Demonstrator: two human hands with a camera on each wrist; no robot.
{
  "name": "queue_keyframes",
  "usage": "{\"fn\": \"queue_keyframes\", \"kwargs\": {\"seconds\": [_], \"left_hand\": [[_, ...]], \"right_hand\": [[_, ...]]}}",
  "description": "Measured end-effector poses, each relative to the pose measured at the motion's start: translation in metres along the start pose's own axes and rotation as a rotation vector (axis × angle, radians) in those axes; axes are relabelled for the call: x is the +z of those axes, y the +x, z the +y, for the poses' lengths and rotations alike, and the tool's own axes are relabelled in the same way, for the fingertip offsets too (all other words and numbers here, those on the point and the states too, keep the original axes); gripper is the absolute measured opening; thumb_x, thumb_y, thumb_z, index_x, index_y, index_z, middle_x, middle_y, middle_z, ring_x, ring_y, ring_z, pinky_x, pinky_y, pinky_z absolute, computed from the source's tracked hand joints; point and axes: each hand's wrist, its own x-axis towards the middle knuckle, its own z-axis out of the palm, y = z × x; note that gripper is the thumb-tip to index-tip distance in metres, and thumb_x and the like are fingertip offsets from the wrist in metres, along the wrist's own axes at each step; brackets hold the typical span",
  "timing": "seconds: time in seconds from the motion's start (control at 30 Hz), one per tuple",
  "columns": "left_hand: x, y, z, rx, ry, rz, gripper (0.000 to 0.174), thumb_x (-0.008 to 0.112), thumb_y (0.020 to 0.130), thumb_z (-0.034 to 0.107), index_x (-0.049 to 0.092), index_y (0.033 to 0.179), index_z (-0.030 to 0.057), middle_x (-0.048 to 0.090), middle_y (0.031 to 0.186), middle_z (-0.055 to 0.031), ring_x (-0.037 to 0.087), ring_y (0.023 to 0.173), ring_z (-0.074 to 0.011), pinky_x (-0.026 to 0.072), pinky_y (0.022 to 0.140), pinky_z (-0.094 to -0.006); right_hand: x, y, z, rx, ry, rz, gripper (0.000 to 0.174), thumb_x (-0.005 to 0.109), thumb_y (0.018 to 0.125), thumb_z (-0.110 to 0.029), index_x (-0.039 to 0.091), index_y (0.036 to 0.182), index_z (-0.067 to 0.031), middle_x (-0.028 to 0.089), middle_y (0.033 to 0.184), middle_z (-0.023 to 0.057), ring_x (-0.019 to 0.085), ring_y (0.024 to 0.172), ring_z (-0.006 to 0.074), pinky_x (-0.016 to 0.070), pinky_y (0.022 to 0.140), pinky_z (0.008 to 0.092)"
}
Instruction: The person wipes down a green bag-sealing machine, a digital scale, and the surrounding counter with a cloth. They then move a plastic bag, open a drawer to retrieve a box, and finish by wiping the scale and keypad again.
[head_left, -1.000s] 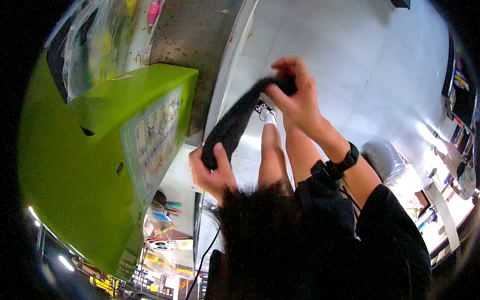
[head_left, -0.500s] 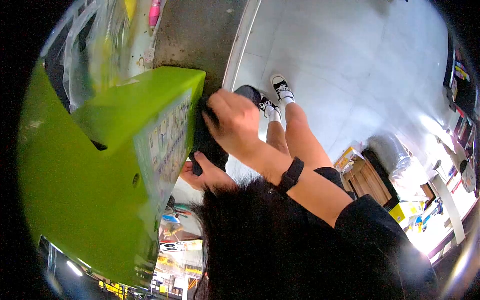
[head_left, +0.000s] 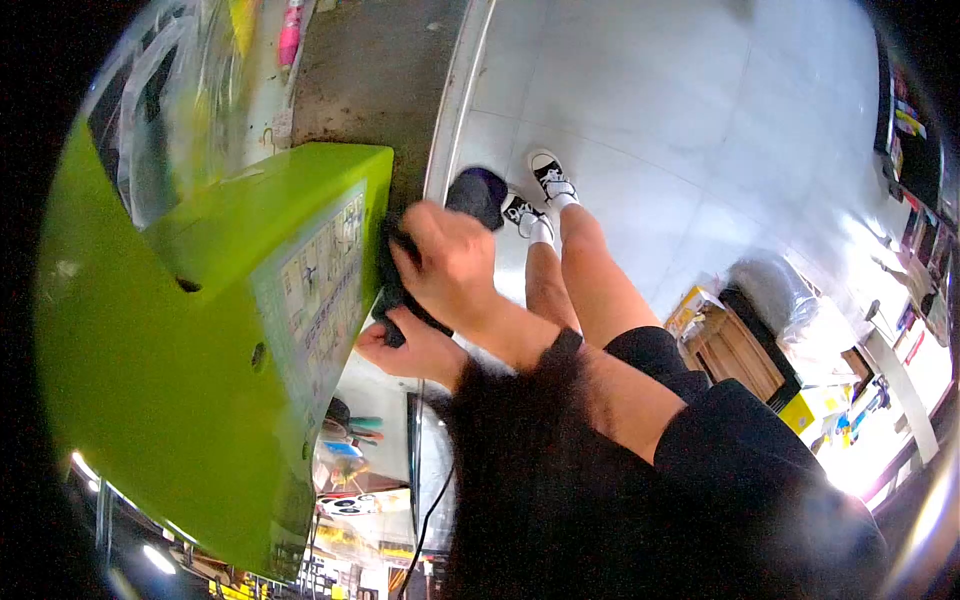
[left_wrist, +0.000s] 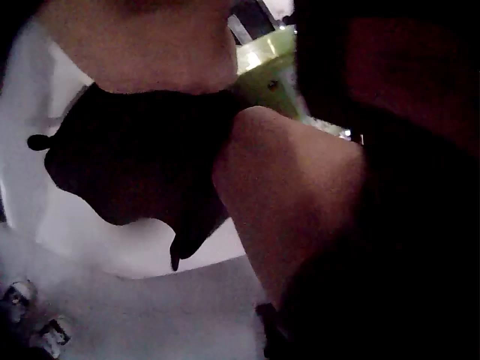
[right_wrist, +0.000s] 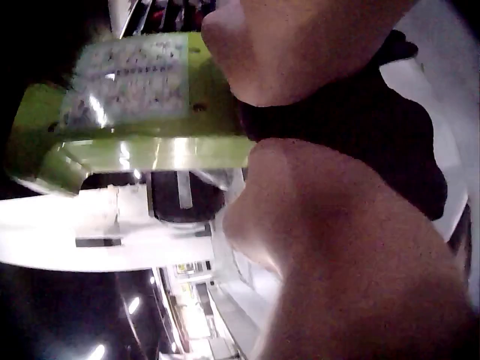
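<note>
A long black sock (head_left: 475, 195), dark purple at its far end, hangs over the edge beside the green machine. In the head view my right hand (head_left: 450, 260) grips it from above with curled fingers. My left hand (head_left: 410, 345) pinches its near end, thumb on top, just below the right hand. Both hands are close against the machine's front edge. In the left wrist view the sock (left_wrist: 142, 157) spreads out dark below the hands, with a thin tip pointing down. Part of it is hidden behind the right hand.
The green machine (head_left: 180, 400) with a printed diagram label (head_left: 315, 265) fills the left. Behind it run a stained grey surface (head_left: 385, 80) and a clear plastic bag (head_left: 165, 110). On the floor at right stand a wooden-sided box (head_left: 735, 350) and a wrapped bundle (head_left: 775, 295).
The sock, earlier stretched between both hands over the floor, is now against the machine's edge. My right hand has moved left and down, close to the left hand.
</note>
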Motion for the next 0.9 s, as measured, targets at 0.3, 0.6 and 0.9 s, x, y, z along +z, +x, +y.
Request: {"fn": "queue_keyframes", "kwargs": {"seconds": [0.3, 0.6, 0.9], "left_hand": [[0.02, -0.005, 0.042, 0.278, 0.107, -0.025, 0.035, 0.074, 0.078, 0.016, 0.042, 0.077, -0.0004, 0.041, 0.075, -0.0072, 0.04, 0.072, -0.0223, 0.0391, 0.071, -0.0355], [-0.009, -0.002, -0.003, 0.012, 0.137, 0.143, 0.031, 0.069, 0.079, 0.016, 0.042, 0.075, -0.0001, 0.046, 0.075, -0.0098, 0.044, 0.071, -0.0213, 0.0441, 0.069, -0.0358], [0.012, -0.013, 0.03, 0.289, -0.017, -0.057, 0.039, 0.077, 0.075, 0.016, 0.04, 0.074, 0.0042, 0.042, 0.074, -0.0053, 0.041, 0.073, -0.0205, 0.038, 0.073, -0.0342]], "right_hand": [[-0.026, 0.096, 0.026, 0.108, -0.164, -0.038, 0.018, 0.068, 0.075, -0.018, 0.056, 0.084, -0.0079, 0.063, 0.077, 0.0143, 0.062, 0.07, 0.0354, 0.0472, 0.057, 0.0445], [0.0, -0.006, 0.009, -0.095, 0.028, -0.068, 0.023, 0.07, 0.062, -0.005, 0.053, 0.077, -0.0068, 0.054, 0.067, 0.0116, 0.056, 0.06, 0.0321, 0.0439, 0.053, 0.0416], [-0.023, 0.087, 0.034, -0.132, -0.125, 0.018, 0.024, 0.068, 0.069, -0.011, 0.048, 0.082, -0.0069, 0.054, 0.071, 0.0122, 0.058, 0.066, 0.0337, 0.0466, 0.057, 0.0423]]}}
